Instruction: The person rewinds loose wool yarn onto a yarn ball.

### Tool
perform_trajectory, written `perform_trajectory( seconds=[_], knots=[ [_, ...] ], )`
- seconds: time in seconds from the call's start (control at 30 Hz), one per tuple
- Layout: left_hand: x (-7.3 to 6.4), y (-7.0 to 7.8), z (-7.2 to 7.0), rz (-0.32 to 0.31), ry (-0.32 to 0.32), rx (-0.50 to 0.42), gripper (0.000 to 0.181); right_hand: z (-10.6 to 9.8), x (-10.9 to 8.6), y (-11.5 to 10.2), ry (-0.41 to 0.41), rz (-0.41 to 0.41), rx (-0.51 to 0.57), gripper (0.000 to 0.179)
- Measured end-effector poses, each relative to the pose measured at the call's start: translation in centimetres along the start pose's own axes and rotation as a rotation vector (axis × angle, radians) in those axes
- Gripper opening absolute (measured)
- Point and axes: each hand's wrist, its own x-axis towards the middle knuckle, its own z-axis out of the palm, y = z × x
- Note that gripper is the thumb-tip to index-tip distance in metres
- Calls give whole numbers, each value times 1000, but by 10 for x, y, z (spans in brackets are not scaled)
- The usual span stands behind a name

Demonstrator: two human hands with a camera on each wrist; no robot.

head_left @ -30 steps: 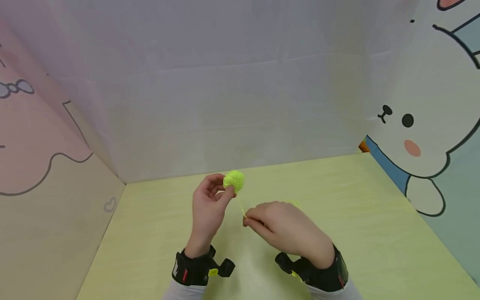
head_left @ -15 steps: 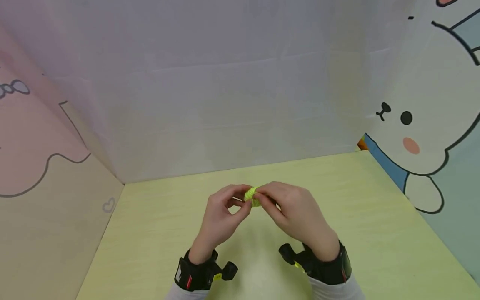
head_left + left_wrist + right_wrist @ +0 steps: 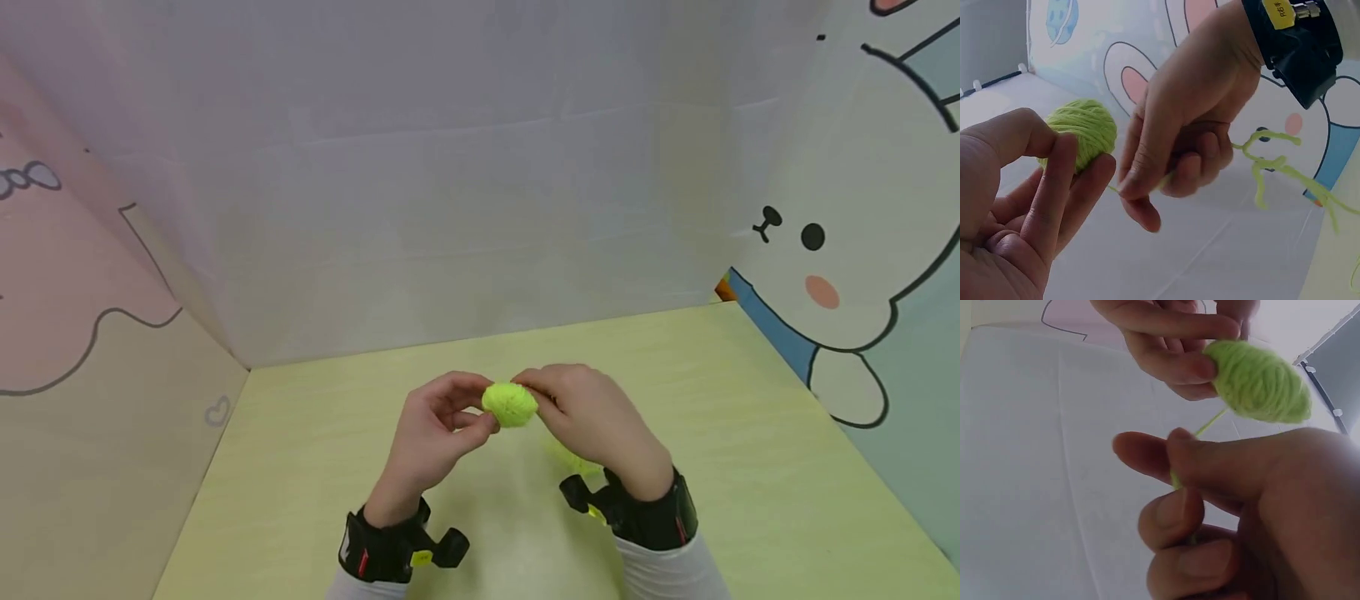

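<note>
A small neon-yellow ball of yarn (image 3: 510, 405) is held up over the table, wound in close layers. My left hand (image 3: 435, 437) grips it by its left end between thumb and fingertips. From the ball a short taut strand (image 3: 1211, 423) runs to my right hand (image 3: 600, 417), whose thumb and forefinger pinch it close beside the ball. In the left wrist view, the right hand's other fingers curl in, and loose yarn (image 3: 1275, 164) trails out behind them in tangled loops.
Below the right hand, more loose yarn (image 3: 577, 460) shows over the pale yellow table (image 3: 330, 467). A white sheet (image 3: 465, 208) closes off the back. Cartoon-printed panels (image 3: 840, 208) stand at both sides. Each wrist wears a black camera strap (image 3: 386, 546).
The right hand has moved up to the ball from below right, and the strand between them has shortened. The left hand has shifted right and slightly down, and the ball has turned.
</note>
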Motion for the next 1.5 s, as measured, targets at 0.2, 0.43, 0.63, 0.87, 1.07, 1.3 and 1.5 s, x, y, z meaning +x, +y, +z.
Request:
perform_trajectory(
  seconds=[0.2, 0.43, 0.63, 0.87, 1.07, 1.3, 1.5],
  knots=[
    [2, 0, -3, -103, 206, 2, 28, 2, -6, -6, -196, 19, 46, 9],
    [7, -7, -6, -144, 395, 9, 26, -4, -13, -17, -229, -69, 63, 14],
    [8, -10, -9, -130, 425, 78, 26, -9, -16, -22, -130, -184, 88, 17],
    [6, -16, -13, -125, 338, 321, 25, -16, -18, -25, 97, -338, 125, 11],
    [5, -16, -12, -121, 167, 374, 24, -18, -14, -21, 345, -373, 153, 15],
    [2, -10, -11, -107, -102, 332, 26, -18, -8, -10, 450, -244, 111, 9],
    [0, -2, -14, -94, -212, 210, 25, -16, -4, -1, 440, -132, 90, 8]
  ],
)
